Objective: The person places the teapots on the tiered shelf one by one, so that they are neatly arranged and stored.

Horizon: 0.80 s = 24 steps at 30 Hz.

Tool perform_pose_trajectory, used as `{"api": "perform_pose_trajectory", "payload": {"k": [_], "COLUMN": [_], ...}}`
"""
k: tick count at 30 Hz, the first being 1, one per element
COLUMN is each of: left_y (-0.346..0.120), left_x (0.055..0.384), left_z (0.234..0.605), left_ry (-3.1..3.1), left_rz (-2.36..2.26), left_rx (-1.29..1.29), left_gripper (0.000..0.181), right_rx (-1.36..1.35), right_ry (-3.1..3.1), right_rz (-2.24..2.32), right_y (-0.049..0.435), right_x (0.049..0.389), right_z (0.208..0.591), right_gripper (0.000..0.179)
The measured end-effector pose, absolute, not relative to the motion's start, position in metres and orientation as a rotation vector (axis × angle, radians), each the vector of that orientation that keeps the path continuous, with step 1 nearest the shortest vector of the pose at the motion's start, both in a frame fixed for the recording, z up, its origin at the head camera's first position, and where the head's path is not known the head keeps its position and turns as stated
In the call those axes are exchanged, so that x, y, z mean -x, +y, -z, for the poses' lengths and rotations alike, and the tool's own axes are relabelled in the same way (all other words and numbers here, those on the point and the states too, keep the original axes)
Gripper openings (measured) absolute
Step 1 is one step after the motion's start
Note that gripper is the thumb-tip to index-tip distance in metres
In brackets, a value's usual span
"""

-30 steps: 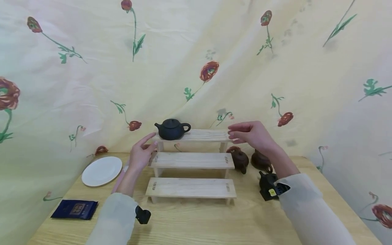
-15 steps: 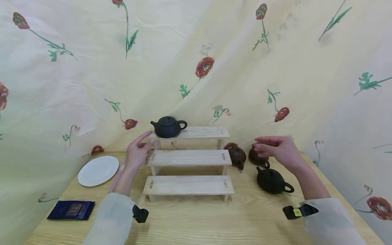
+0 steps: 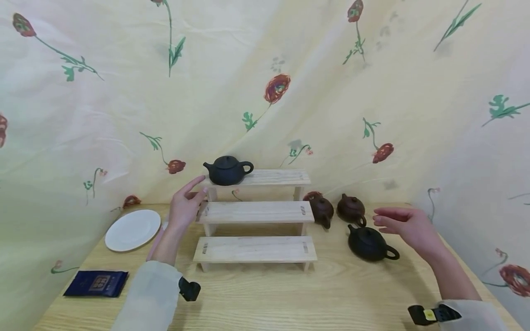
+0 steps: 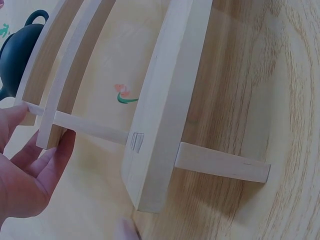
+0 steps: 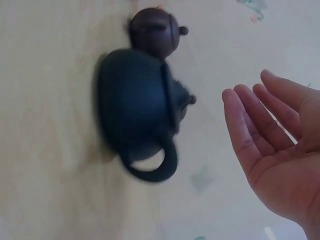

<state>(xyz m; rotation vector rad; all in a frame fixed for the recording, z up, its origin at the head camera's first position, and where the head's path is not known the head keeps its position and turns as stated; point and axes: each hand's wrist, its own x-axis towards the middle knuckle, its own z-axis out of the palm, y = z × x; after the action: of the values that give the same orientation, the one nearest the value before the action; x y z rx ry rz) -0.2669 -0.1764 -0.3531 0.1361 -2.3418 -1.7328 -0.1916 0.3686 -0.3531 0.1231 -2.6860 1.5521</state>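
Note:
A three-step wooden display stand (image 3: 254, 248) is in the middle of the table. My left hand (image 3: 185, 210) holds its left end; in the left wrist view the thumb is at the top step and the fingers (image 4: 62, 160) reach round the end of the middle one. A black teapot (image 3: 226, 172) sits on the left of the top step, spout to the left. My right hand (image 3: 414, 232) hovers right of a second black teapot (image 3: 367, 244) on the table, fingers loosely bent and holding nothing. The right wrist view shows that teapot (image 5: 132, 100) blurred, apart from the fingertips.
Two dark brown teapots, one (image 3: 322, 210) beside the stand and one (image 3: 351, 208) farther right, stand behind the black one. At the left lie a white plate (image 3: 132, 231) and a dark blue packet (image 3: 96, 283). A flowered cloth (image 3: 232, 92) hangs behind the table.
My right hand has moved from the top step's right end, down and to the right, past the teapots. The left hand stays at the stand, and the teapot on top has not moved.

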Motion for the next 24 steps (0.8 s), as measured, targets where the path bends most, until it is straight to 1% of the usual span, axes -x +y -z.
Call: {"api": "perform_pose_trajectory", "payload": {"k": [4, 10, 17, 24], "left_y": [-0.176, -0.176, -0.175, -0.174], "left_x": [0.267, 0.266, 0.265, 0.262], "left_z": [0.355, 0.353, 0.351, 0.35], "left_ry": [-2.337, -2.332, -2.346, -2.343], "left_rz": [1.738, 1.739, 1.716, 1.734], "left_rx": [-0.127, -0.134, -0.138, -0.142], "left_gripper": [0.043, 0.042, 0.042, 0.043], "right_rx": [-0.074, -0.006, 0.142, 0.194], "right_ry": [-2.694, -2.731, -2.842, -2.937], "right_rz": [-1.54, -1.525, -1.439, -1.43], "right_y": [0.383, 0.399, 0.409, 0.412], "right_x": [0.184, 0.173, 0.162, 0.16], "right_z": [0.366, 0.378, 0.387, 0.395], "right_gripper": [0.036, 0.033, 0.051, 0.06]}}
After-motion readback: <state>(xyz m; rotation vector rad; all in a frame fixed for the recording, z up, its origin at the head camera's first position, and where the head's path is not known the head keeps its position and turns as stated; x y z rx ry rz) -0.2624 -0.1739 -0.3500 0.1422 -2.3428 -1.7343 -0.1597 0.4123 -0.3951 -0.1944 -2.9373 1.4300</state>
